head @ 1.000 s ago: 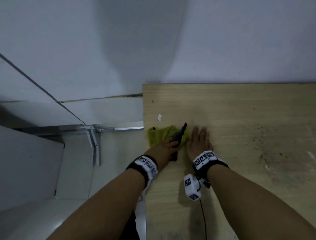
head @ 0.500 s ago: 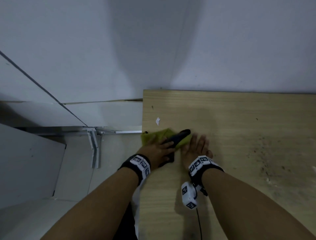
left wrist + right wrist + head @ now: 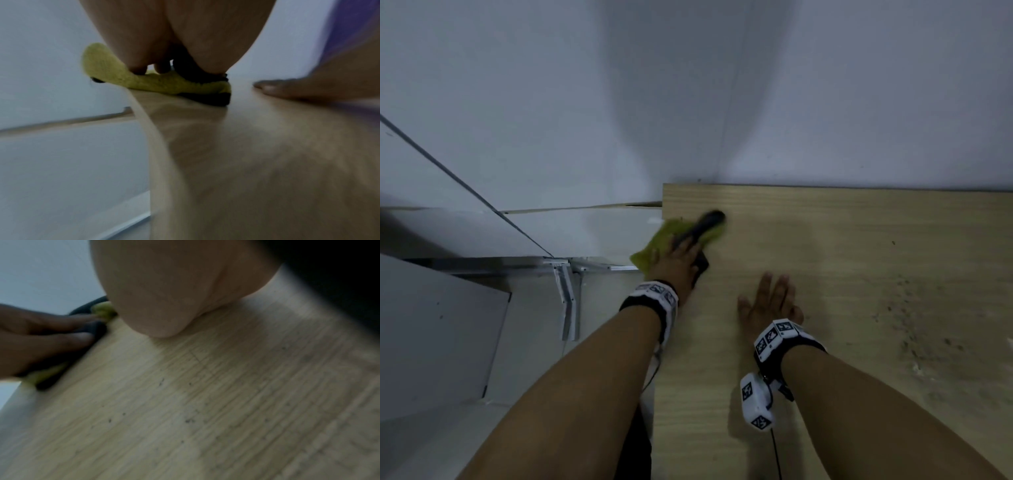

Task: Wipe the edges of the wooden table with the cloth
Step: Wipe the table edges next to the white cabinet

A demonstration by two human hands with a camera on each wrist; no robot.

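A yellow-green cloth (image 3: pixel 654 246) with a black part lies over the left edge of the wooden table (image 3: pixel 825 260), close to its far left corner. My left hand (image 3: pixel 681 251) presses down on it with the fingers laid over the fabric; part of the cloth hangs past the edge. The left wrist view shows the fingertips (image 3: pixel 139 69) on the cloth (image 3: pixel 148 82) at the table's rim. My right hand (image 3: pixel 770 301) rests flat on the bare wood, fingers spread, nearer to me and apart from the cloth. It holds nothing.
A white wall runs right behind the table's far edge. Dark specks and smudges (image 3: pixel 914 315) mark the wood at the right. Left of the table, lower down, are white panels and a metal bracket (image 3: pixel 566 298). A cable trails from the right wrist device (image 3: pixel 756 401).
My left hand has slid the cloth away from me along the left edge toward the far corner. The right hand, earlier beside the cloth, now lies well behind it.
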